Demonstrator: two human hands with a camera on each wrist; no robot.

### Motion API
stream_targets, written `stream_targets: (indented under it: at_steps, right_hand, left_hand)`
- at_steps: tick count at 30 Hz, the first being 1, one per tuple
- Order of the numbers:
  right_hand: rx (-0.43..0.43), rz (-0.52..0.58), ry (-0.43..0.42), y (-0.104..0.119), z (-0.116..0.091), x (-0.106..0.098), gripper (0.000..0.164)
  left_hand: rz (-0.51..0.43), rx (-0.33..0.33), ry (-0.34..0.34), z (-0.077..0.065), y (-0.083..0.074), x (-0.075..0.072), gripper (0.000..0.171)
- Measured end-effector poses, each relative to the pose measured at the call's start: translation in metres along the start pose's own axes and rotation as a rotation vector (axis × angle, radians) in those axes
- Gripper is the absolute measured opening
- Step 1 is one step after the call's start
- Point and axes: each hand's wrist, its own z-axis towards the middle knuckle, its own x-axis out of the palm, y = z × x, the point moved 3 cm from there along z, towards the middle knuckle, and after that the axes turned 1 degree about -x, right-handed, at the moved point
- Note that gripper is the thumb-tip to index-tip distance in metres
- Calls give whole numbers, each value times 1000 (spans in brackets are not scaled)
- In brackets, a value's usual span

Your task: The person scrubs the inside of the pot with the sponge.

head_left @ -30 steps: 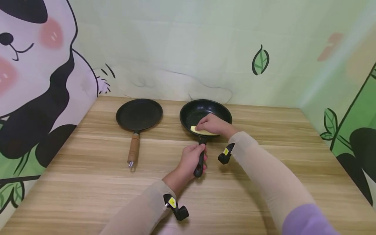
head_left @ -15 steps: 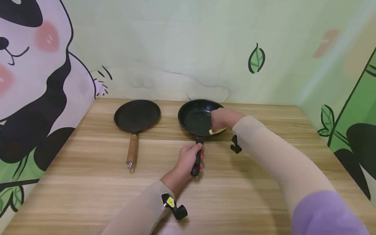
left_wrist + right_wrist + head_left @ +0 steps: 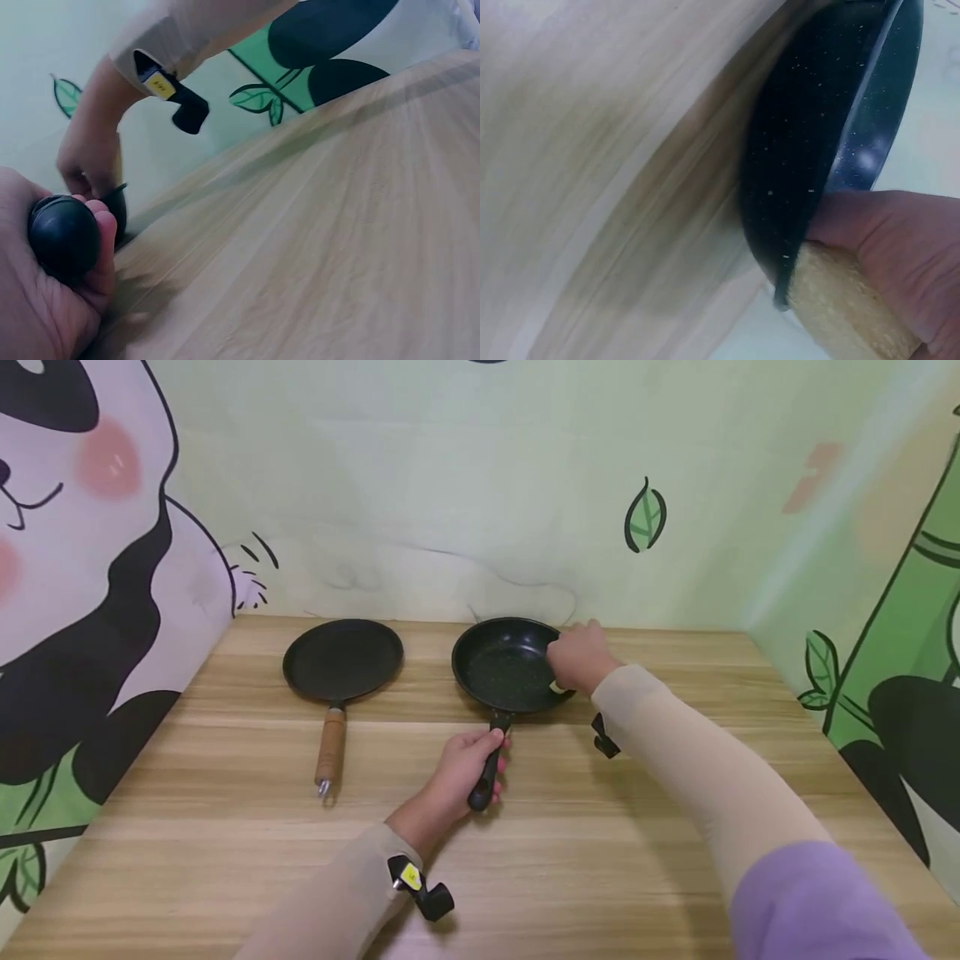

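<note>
In the head view, a black frying pan point(image 3: 498, 672) with a speckled inside sits right of centre. My left hand point(image 3: 459, 772) grips its black handle point(image 3: 482, 787), the thumb lying along the top. The handle's rounded end point(image 3: 64, 238) shows within the curled fingers in the left wrist view. At the pan's right rim, my right hand point(image 3: 582, 658) pinches a pale yellow sponge point(image 3: 847, 304). In the right wrist view the sponge lies against the rim, with the fingers reaching over to the inside. Most of the sponge is hidden by the hand in the head view.
A flat black griddle pan point(image 3: 343, 660) with a wooden handle point(image 3: 330, 747) lies to the left on the wood-grain table point(image 3: 225, 843). Behind stands a pale green wall point(image 3: 420, 485) with painted panda and leaf pictures.
My right hand has moved the sponge from the pan's near inner side to its right rim. My left hand keeps its grip on the handle. The whole scene has shifted slightly left in view.
</note>
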Motion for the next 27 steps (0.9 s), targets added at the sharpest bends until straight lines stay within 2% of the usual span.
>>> stream_targets:
  at_steps: [4, 9, 19, 27]
  right_hand:
    - [41, 24, -33, -3, 4, 6, 15]
    - [51, 55, -105, -4, 10, 12, 12]
    - [24, 79, -254, -11, 22, 24, 6]
    - [3, 74, -337, -9, 30, 27, 11]
  left_hand:
    - [1, -26, 30, 0, -1, -5, 38]
    - [22, -41, 31, -1, -4, -8, 39]
    - [59, -75, 14, -3, -12, -8, 38]
    - [62, -91, 21, -5, -12, -9, 38]
